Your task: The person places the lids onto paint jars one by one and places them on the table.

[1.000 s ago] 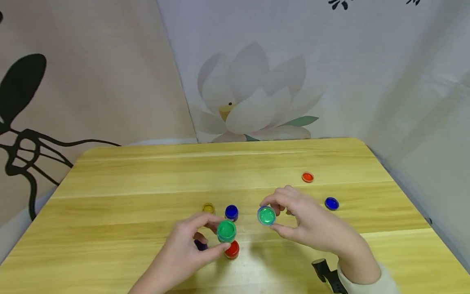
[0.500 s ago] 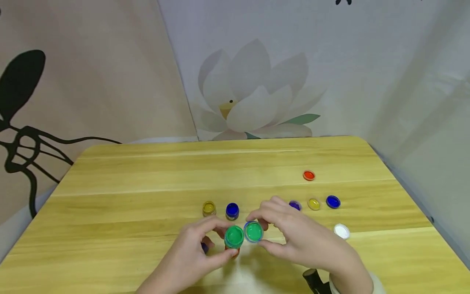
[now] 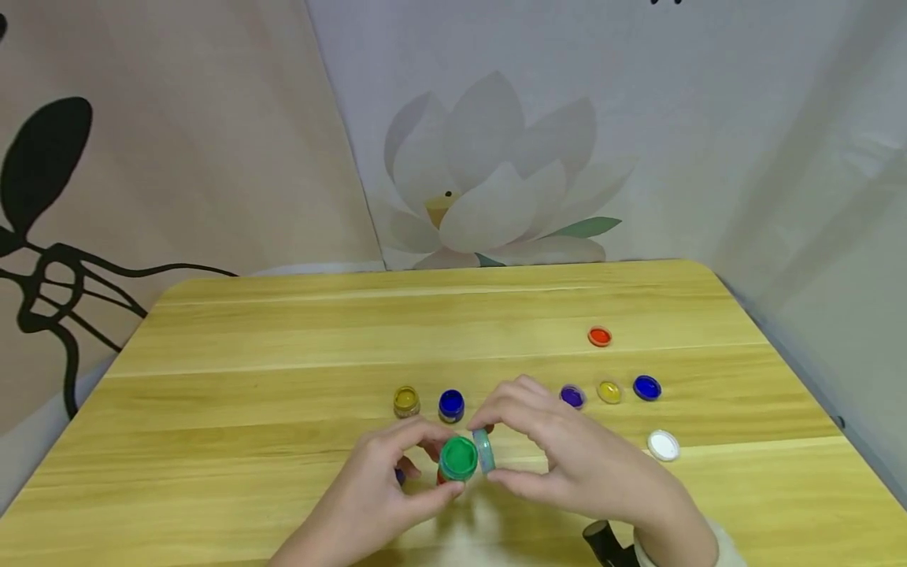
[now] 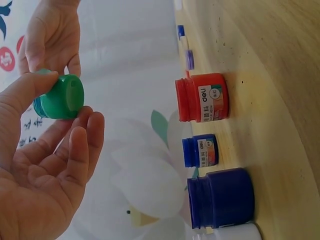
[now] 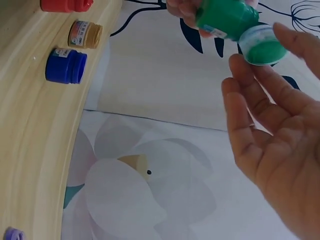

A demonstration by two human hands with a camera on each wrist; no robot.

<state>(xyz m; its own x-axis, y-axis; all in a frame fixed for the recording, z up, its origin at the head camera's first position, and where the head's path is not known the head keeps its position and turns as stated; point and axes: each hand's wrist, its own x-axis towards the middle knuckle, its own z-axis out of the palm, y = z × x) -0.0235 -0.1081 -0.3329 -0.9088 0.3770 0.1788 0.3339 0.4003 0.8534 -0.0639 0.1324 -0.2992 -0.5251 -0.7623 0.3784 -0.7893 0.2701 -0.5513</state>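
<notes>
My left hand (image 3: 383, 480) holds a small green paint jar (image 3: 458, 458) between thumb and fingers, its uncapped mouth facing up, raised above the table. My right hand (image 3: 560, 445) pinches a clear lid (image 3: 484, 450) by its edges, tipped on its side right by the jar's rim. Green paint coats the inside of that lid (image 5: 266, 52) in the right wrist view. Beneath the jar, a red paint jar (image 4: 202, 97) stands on the table, mostly covered in the head view. A dark blue-purple jar (image 4: 222, 197) is largely behind my left fingers.
Uncapped yellow (image 3: 406, 402) and blue (image 3: 451, 405) jars stand just beyond my hands. To the right lie several lids: red (image 3: 599, 336), purple (image 3: 572, 396), yellow (image 3: 609, 391), blue (image 3: 647, 387) and white (image 3: 664, 445). A printed curtain (image 3: 524, 157) hangs behind the table.
My right hand has brought the lid left and toward me, up to the green jar, and turned it from facing up to edge-on. My left hand has shifted slightly right with the jar.
</notes>
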